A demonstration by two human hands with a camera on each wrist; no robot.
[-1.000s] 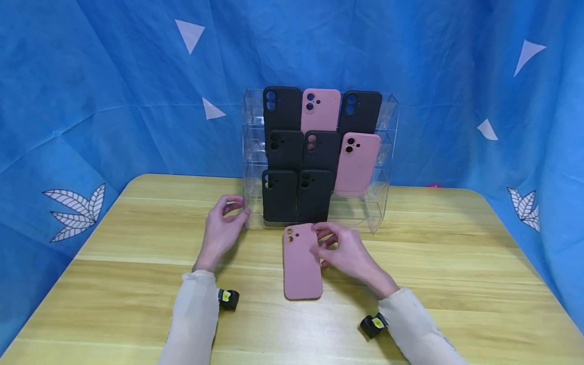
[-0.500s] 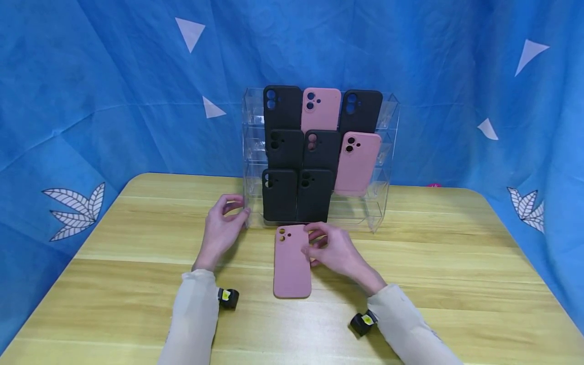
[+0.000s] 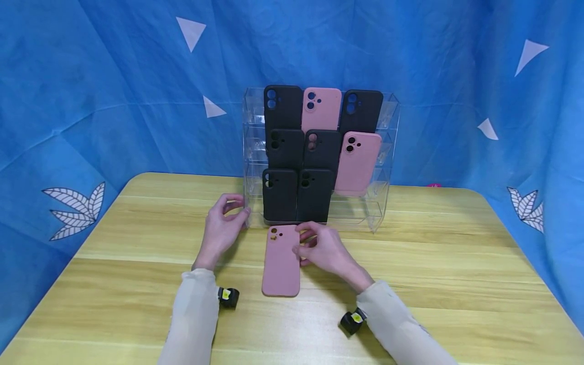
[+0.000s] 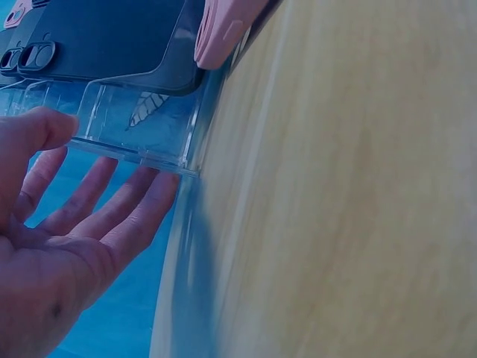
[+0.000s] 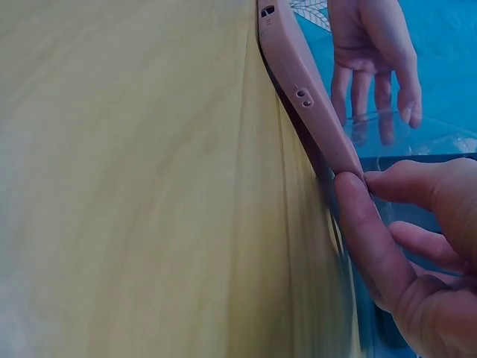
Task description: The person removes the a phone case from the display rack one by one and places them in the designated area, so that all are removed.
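A pink phone case (image 3: 281,263), its camera cutouts at the upper left, lies before the clear display rack (image 3: 365,223) in the head view. My right hand (image 3: 321,248) pinches its upper right edge between thumb and fingers. From the right wrist view, the case (image 5: 313,97) appears tilted up close over the wood, its side edge between the fingertips (image 5: 350,186). My left hand (image 3: 222,228) holds the rack's left side low down. In the left wrist view its thumb (image 4: 48,127) overlaps the clear side panel, and the other fingers meet the panel's outer side.
Black cases (image 3: 279,197) and pink cases (image 3: 358,165) stand in tiers on the rack, with clear slots at the lower right. Underneath is a light wooden table (image 3: 456,263). A blue cloth (image 3: 137,76) hangs right behind the table's back edge.
My right hand has slid the pink case leftward along the front of the rack, still pinching its upper right edge. The left hand has stayed at the rack's side.
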